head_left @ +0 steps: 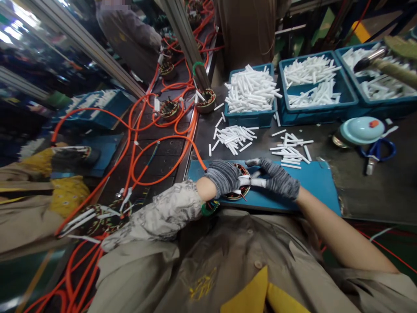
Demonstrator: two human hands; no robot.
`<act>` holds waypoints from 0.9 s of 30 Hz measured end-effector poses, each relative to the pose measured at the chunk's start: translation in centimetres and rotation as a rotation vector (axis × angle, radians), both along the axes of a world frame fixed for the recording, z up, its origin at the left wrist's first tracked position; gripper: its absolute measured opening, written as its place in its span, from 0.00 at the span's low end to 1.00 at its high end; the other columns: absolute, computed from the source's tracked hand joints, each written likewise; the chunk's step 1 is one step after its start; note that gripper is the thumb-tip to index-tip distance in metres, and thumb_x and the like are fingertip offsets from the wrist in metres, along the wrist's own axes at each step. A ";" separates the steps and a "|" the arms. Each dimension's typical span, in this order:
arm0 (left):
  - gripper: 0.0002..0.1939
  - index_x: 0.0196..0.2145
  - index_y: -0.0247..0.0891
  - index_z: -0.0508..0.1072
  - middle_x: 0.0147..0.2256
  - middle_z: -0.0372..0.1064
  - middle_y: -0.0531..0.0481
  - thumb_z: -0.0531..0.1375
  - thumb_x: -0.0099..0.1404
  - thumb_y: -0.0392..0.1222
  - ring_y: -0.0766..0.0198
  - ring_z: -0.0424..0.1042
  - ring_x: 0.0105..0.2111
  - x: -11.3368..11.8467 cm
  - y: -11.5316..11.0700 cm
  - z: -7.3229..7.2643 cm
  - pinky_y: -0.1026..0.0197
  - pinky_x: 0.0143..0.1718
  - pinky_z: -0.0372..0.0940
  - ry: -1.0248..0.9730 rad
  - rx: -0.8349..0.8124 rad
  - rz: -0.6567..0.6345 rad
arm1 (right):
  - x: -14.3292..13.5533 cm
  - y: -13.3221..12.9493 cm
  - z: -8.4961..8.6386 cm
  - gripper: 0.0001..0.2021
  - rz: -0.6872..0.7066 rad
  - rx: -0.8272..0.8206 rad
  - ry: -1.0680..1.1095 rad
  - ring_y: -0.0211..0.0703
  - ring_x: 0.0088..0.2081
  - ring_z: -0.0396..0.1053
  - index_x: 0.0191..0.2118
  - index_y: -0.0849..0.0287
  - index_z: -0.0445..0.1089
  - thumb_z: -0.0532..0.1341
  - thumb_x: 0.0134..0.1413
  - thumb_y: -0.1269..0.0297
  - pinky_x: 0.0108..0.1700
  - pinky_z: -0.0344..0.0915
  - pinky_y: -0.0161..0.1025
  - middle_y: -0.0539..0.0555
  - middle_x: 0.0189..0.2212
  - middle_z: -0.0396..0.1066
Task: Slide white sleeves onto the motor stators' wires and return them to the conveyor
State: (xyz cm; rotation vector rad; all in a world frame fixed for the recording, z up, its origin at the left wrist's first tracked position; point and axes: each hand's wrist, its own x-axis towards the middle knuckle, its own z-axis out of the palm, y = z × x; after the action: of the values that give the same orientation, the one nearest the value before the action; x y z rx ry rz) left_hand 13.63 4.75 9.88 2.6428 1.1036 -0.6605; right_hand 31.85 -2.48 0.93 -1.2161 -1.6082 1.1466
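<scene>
A round wound motor stator [241,191] with dark red and copper-coloured windings sits on a blue board [312,187] in front of me. My left hand [223,177], in a grey striped glove, reaches over its left side with fingers closed. From the right comes my right hand [282,179], gloved alike, its fingers pinched together over the windings. The fingertips of both hands nearly meet above the stator. Pale fingertips and white sleeves look alike there, so what they grip is unclear. Loose white tubes [233,139] lie just beyond the board.
Blue bins [250,117] of white tubes stand behind, with another tube pile [289,150] before them. A blue-lidded jar [358,130] and scissors [379,150] lie right. Orange cables [156,178] and other stators [169,109] fill the left line. Co-workers stand left and beyond.
</scene>
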 end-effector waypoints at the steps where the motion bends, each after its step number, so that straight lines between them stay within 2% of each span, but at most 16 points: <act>1: 0.29 0.37 0.35 0.81 0.33 0.78 0.40 0.56 0.67 0.65 0.50 0.77 0.35 0.1 0.0 0.1 0.54 0.37 0.65 -0.010 0.023 0.009 | 0.4 -0.5 -0.2 0.27 -0.014 -0.016 0.006 0.46 0.37 0.76 0.58 0.56 0.69 0.67 0.56 0.49 0.42 0.75 0.47 0.56 0.41 0.77; 5: 0.29 0.45 0.39 0.79 0.41 0.78 0.46 0.65 0.58 0.66 0.54 0.77 0.40 -0.9 1.1 0.1 0.57 0.42 0.67 -0.194 -0.073 -0.010 | 1.9 -3.0 -0.7 0.19 -0.163 -0.025 -0.064 0.49 0.43 0.77 0.54 0.53 0.74 0.65 0.59 0.54 0.49 0.75 0.51 0.56 0.45 0.79; 7: 0.28 0.47 0.40 0.78 0.41 0.78 0.49 0.66 0.59 0.64 0.58 0.77 0.40 -1.4 1.6 -0.6 0.60 0.43 0.68 -0.309 -0.091 0.053 | 2.0 -3.8 -0.7 0.15 -0.250 0.036 -0.101 0.49 0.44 0.77 0.51 0.52 0.76 0.65 0.60 0.55 0.51 0.74 0.51 0.55 0.44 0.79; 10: 0.28 0.50 0.38 0.77 0.45 0.77 0.45 0.66 0.62 0.61 0.55 0.77 0.45 -2.0 2.0 -2.0 0.56 0.49 0.69 -0.447 0.092 0.155 | 1.2 -4.2 -0.7 0.11 -0.186 0.223 -0.133 0.46 0.43 0.78 0.48 0.50 0.77 0.63 0.63 0.59 0.50 0.75 0.48 0.53 0.42 0.80; 12: 0.27 0.53 0.37 0.76 0.49 0.75 0.42 0.66 0.62 0.58 0.54 0.76 0.49 -2.8 2.2 -2.6 0.52 0.52 0.69 -0.576 0.136 0.060 | 0.3 -4.0 -0.8 0.10 -0.078 0.354 -0.133 0.45 0.43 0.78 0.49 0.49 0.77 0.60 0.66 0.61 0.49 0.74 0.45 0.52 0.43 0.80; 15: 0.21 0.51 0.41 0.78 0.55 0.72 0.40 0.66 0.64 0.53 0.52 0.71 0.56 -4.7 2.6 -2.6 0.48 0.57 0.67 -0.746 -0.001 -0.298 | -1.2 -4.0 -1.2 0.14 0.017 0.441 -0.150 0.46 0.48 0.76 0.54 0.49 0.75 0.59 0.67 0.61 0.51 0.73 0.47 0.55 0.50 0.78; 17: 0.16 0.48 0.43 0.80 0.60 0.68 0.41 0.65 0.66 0.51 0.50 0.68 0.60 -6.1 2.7 -2.6 0.45 0.61 0.64 -0.742 -0.053 -0.494 | -2.2 -4.1 -1.5 0.16 0.056 0.408 -0.150 0.48 0.50 0.76 0.58 0.50 0.72 0.59 0.68 0.59 0.53 0.71 0.48 0.55 0.51 0.78; 19: 0.14 0.49 0.44 0.79 0.62 0.66 0.41 0.62 0.69 0.49 0.49 0.65 0.63 -6.9 2.4 -2.9 0.41 0.64 0.61 -0.699 -0.016 -0.585 | -3.2 -4.2 -1.7 0.16 0.060 0.324 -0.098 0.49 0.51 0.75 0.57 0.50 0.73 0.59 0.67 0.57 0.55 0.70 0.49 0.55 0.50 0.78; 23: 0.21 0.59 0.41 0.72 0.63 0.65 0.41 0.56 0.73 0.50 0.49 0.62 0.65 -7.2 1.5 -4.2 0.44 0.63 0.62 -0.662 0.113 -0.560 | -3.9 -3.7 -1.1 0.15 0.028 0.057 0.130 0.50 0.52 0.75 0.51 0.51 0.76 0.61 0.64 0.52 0.57 0.69 0.50 0.53 0.50 0.78; 25: 0.23 0.62 0.40 0.69 0.64 0.64 0.41 0.55 0.74 0.50 0.49 0.61 0.65 -7.0 1.3 -4.3 0.45 0.63 0.62 -0.632 0.137 -0.535 | -3.5 -2.9 -0.4 0.16 0.072 -0.038 0.175 0.50 0.53 0.74 0.51 0.50 0.76 0.62 0.63 0.51 0.58 0.69 0.50 0.52 0.51 0.78; 27: 0.23 0.63 0.40 0.68 0.64 0.64 0.41 0.54 0.75 0.49 0.49 0.59 0.67 -6.9 1.4 -3.8 0.44 0.65 0.59 -0.607 0.134 -0.520 | -2.8 -1.8 0.4 0.15 0.165 -0.041 0.146 0.50 0.56 0.72 0.52 0.49 0.77 0.62 0.64 0.52 0.61 0.65 0.51 0.51 0.54 0.77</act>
State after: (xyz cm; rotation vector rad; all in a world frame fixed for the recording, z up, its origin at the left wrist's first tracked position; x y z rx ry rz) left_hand 6.72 6.14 6.06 2.9440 0.3021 0.1714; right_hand 29.01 -4.27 1.37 -1.0153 -1.6034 1.3463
